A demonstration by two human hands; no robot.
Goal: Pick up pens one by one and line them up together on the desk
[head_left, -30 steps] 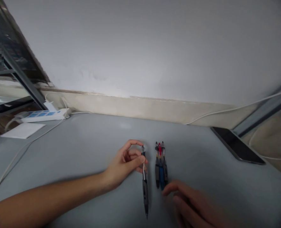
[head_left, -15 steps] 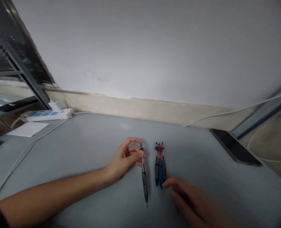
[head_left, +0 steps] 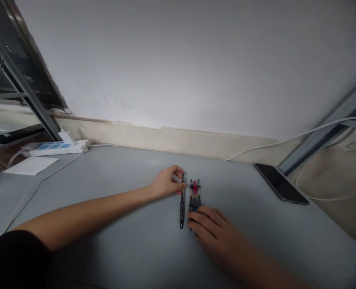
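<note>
My left hand (head_left: pixel 167 181) is closed on the upper part of a dark-gripped retractable pen (head_left: pixel 182 208), thumb on one side and fingers on the other. That pen points toward me, just left of three other pens (head_left: pixel 195 188) lying side by side. The middle one has a red top and a blue grip; the outer two have dark tops and clear barrels. My right hand (head_left: pixel 211 228) lies across the lower ends of these three, fingers stretched out and fingertips at their left side. It hides most of their grips and tips; its thumb cannot be seen.
A grey table (head_left: pixel 129 237) meets a pale wall behind. A dark phone (head_left: pixel 280 184) lies at the right near a metal post. On the left are a white power strip (head_left: pixel 57 147), a white flat piece (head_left: pixel 31 165) and a cable (head_left: pixel 45 178).
My left hand has moved the pen away from me and closer to the three pens, roughly level with them. My right hand has come forward over their lower ends. The view has shifted slightly.
</note>
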